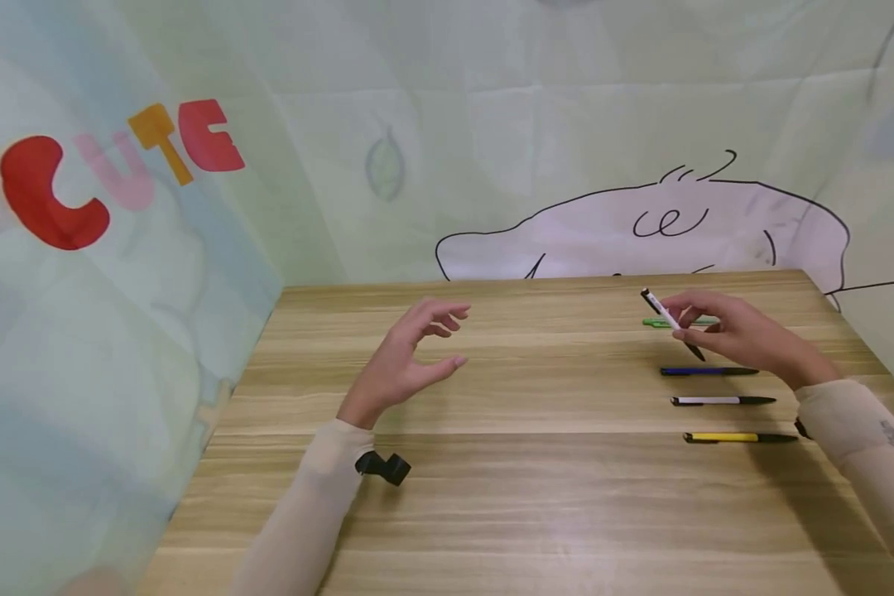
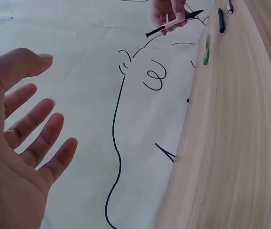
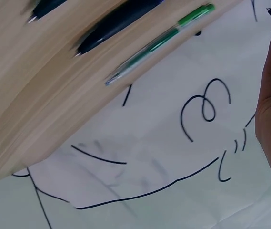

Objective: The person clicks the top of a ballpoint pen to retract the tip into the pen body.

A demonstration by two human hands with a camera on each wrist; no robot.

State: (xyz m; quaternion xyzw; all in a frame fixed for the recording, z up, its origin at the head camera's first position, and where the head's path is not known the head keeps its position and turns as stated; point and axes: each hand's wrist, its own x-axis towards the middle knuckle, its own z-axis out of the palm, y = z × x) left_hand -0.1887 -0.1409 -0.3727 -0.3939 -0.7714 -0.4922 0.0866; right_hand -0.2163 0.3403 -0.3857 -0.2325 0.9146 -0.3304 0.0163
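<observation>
My right hand (image 1: 737, 327) pinches a white pen (image 1: 665, 311) with black ends between thumb and fingers, held tilted above the right side of the table. Under and in front of that hand lie a green pen (image 1: 657, 323) with a clear barrel, a blue pen (image 1: 704, 372), a white pen with a black grip (image 1: 718, 401) and a yellow pen (image 1: 723, 437), spaced in a column. To the left, my left hand (image 1: 406, 356) hovers over the table with thumb and fingers spread and nothing between them. In the left wrist view its palm and loosely bent fingers show.
The wood-grain table (image 1: 536, 497) meets a pale printed cloth (image 1: 387, 99) along its back edge. On the left, another cloth wall carries the letters CUTE. A black strap mount (image 1: 384, 468) sits on the left wrist.
</observation>
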